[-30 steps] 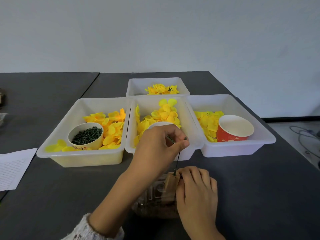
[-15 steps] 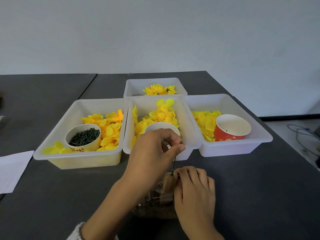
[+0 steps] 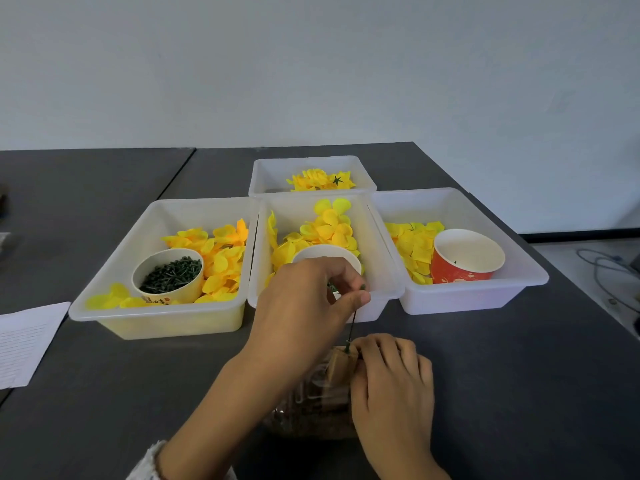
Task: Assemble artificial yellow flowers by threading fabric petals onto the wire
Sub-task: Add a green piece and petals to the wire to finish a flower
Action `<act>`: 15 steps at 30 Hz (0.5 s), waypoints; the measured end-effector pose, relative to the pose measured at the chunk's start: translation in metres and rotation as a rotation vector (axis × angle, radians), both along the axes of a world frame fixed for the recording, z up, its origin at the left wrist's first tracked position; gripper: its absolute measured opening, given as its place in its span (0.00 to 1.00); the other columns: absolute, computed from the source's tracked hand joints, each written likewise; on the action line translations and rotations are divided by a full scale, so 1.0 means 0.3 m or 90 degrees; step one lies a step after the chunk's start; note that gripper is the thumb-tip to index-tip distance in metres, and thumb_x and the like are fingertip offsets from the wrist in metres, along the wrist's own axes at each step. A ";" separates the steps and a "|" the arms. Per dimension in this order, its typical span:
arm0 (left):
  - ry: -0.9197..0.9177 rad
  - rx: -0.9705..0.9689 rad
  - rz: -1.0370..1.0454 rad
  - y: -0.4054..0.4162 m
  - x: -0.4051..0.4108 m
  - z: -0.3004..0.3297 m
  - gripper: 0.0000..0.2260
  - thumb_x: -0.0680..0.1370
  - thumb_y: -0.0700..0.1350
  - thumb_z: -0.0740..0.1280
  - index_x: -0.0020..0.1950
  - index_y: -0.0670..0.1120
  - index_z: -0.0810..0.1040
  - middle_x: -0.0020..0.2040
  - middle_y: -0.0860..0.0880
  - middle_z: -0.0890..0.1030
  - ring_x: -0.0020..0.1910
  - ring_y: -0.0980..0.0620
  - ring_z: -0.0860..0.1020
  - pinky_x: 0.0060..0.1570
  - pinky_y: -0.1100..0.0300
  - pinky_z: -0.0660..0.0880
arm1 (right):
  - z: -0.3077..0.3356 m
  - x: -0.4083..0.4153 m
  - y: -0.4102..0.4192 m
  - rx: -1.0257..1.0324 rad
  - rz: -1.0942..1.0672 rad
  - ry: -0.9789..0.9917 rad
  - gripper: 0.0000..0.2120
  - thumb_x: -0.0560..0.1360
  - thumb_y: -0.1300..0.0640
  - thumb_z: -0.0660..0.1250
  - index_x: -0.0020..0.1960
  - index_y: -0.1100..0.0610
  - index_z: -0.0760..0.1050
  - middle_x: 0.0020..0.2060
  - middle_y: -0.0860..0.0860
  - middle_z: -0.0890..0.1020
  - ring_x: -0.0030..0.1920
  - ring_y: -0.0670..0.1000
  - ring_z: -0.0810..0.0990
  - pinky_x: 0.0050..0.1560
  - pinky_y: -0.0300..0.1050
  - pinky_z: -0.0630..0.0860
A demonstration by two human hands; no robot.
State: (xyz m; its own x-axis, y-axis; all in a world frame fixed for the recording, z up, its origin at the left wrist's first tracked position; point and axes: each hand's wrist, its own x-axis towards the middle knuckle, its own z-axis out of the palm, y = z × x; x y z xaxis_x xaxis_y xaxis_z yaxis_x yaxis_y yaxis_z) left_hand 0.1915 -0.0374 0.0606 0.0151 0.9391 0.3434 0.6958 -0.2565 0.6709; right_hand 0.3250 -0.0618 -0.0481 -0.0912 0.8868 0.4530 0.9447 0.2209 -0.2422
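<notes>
Two hands at the wire-setting step: left hand point(image 3: 304, 299) pinching the upright green wire point(image 3: 352, 327) near its top, right hand point(image 3: 391, 379) gripping the small wooden block point(image 3: 341, 367) on the tabletop point(image 3: 519, 393); next, probably, reaching for a yellow petal point(image 3: 329, 230) to thread.

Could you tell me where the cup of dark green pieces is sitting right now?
In the head view, the cup of dark green pieces stands inside the left white bin, toward its front, with yellow petals heaped beside it.
</notes>
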 end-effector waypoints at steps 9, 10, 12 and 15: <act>0.079 -0.180 -0.075 0.002 -0.026 -0.091 0.06 0.73 0.50 0.74 0.37 0.55 0.79 0.38 0.63 0.82 0.39 0.63 0.78 0.43 0.54 0.79 | 0.006 -0.001 -0.004 0.002 -0.003 -0.010 0.14 0.60 0.57 0.77 0.45 0.51 0.80 0.44 0.48 0.82 0.46 0.53 0.81 0.43 0.52 0.78; 0.057 -0.197 -0.101 0.004 -0.031 -0.101 0.06 0.74 0.48 0.74 0.38 0.54 0.79 0.40 0.63 0.82 0.40 0.63 0.79 0.45 0.56 0.79 | 0.007 -0.003 -0.004 0.001 -0.008 -0.014 0.15 0.59 0.57 0.78 0.44 0.52 0.80 0.44 0.49 0.82 0.45 0.53 0.81 0.43 0.52 0.78; 0.018 -0.205 -0.148 0.009 -0.042 -0.107 0.07 0.75 0.46 0.74 0.38 0.52 0.79 0.41 0.63 0.82 0.41 0.62 0.79 0.44 0.62 0.77 | 0.010 -0.005 -0.003 -0.001 -0.011 -0.020 0.15 0.58 0.57 0.79 0.44 0.52 0.81 0.43 0.49 0.82 0.45 0.54 0.81 0.42 0.53 0.78; -0.017 -0.190 -0.216 0.015 -0.065 -0.089 0.05 0.76 0.45 0.72 0.41 0.51 0.80 0.41 0.63 0.81 0.41 0.64 0.78 0.40 0.72 0.71 | 0.014 -0.003 -0.002 -0.003 -0.007 -0.022 0.16 0.58 0.57 0.80 0.44 0.51 0.81 0.43 0.49 0.82 0.44 0.53 0.82 0.42 0.53 0.79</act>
